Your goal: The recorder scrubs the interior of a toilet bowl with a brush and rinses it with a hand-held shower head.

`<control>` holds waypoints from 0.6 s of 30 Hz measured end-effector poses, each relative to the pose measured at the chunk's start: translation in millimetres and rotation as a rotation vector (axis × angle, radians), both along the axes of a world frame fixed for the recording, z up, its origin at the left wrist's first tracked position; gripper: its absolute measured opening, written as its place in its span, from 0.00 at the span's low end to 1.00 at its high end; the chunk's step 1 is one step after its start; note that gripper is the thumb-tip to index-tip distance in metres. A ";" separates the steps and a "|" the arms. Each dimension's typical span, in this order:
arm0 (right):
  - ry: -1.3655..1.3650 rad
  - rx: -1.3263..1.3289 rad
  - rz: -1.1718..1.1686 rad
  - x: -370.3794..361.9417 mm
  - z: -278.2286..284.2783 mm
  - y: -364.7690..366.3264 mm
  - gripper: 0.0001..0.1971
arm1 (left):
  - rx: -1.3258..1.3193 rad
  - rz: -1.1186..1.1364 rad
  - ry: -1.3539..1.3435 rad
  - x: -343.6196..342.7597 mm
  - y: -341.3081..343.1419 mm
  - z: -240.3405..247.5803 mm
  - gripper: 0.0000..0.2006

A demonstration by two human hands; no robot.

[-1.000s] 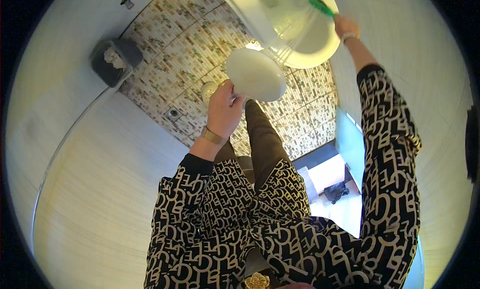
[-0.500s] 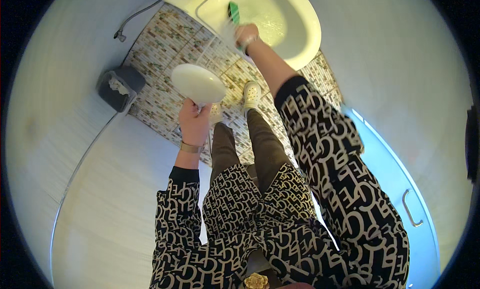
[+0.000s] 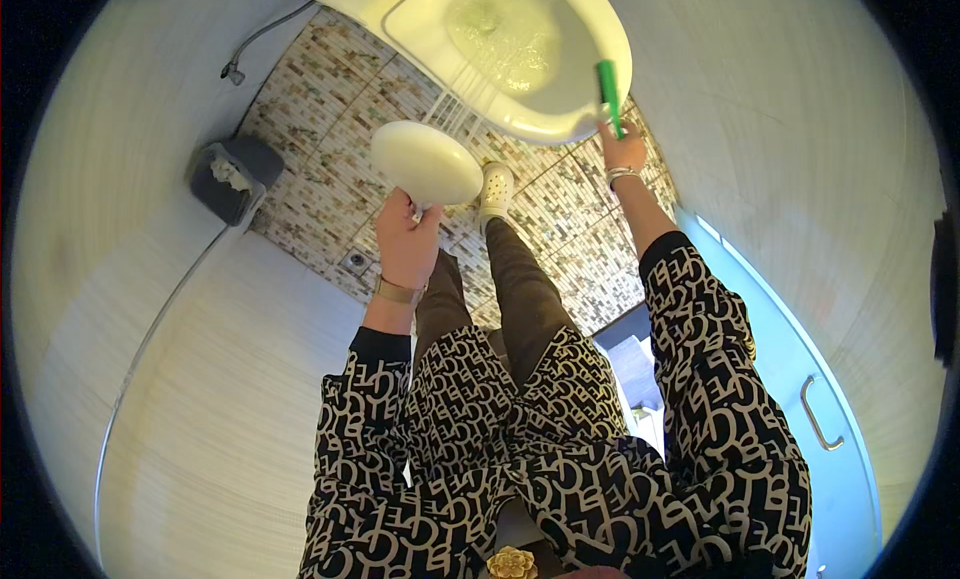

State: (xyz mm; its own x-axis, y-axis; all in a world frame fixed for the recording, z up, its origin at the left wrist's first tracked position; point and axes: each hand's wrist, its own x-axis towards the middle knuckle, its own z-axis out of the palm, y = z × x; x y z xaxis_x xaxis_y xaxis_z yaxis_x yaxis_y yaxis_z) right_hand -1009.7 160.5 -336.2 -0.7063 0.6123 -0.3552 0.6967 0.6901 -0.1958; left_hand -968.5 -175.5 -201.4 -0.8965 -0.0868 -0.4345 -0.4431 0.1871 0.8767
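My left hand point(image 3: 407, 241) is closed on the short stem under a white round disc point(image 3: 427, 164), whose exact kind I cannot make out. It is held above the tiled floor, beside the basin's near left. My right hand point(image 3: 624, 151) is closed on a narrow green tool point(image 3: 608, 87), blurred by motion. The tool reaches up past the right rim of a white oval basin point(image 3: 570, 124). Rippled water lies inside the basin. Thin pale streaks, like spraying water, run between the disc and the basin.
Patterned tiles point(image 3: 330, 89) cover the floor, with a round drain point(image 3: 355, 262) at left. A grey bin point(image 3: 262, 161) stands by the left wall, below a hanging metal hose point(image 3: 262, 34). At right is a light blue door point(image 3: 780, 339) with a metal handle point(image 3: 815, 414). My pale clog point(image 3: 496, 189) is below.
My right hand has swung rightward with the green tool, from the basin's left side to its near right rim. My left hand and the disc have shifted slightly right. The pale streaks show more clearly.
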 end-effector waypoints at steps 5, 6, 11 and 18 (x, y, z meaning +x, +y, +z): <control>0.030 0.074 -0.316 -25.7 -22.4 4.1 0.23 | 0.007 -0.030 0.023 6.6 2.8 -11.3 0.10; 0.031 0.078 -0.319 -36.2 -28.5 5.1 0.23 | 0.000 -0.035 0.040 6.0 5.2 -11.2 0.10; -0.040 0.038 -0.696 -62.4 -40.1 -23.5 0.16 | -0.046 -0.066 0.036 9.1 9.5 -2.2 0.11; -0.369 0.063 -0.562 -70.1 -101.2 37.3 0.10 | 0.044 0.004 0.009 20.0 9.9 -8.4 0.12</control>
State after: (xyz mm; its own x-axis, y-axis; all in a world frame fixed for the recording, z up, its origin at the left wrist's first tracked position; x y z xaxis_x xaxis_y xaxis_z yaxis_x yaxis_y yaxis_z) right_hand -1079.8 197.8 -437.4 -0.1138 0.8789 -0.4633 0.9667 0.2056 0.1526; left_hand -948.5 -165.6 -209.8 -0.9000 -0.0716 -0.4300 -0.4359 0.1465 0.8880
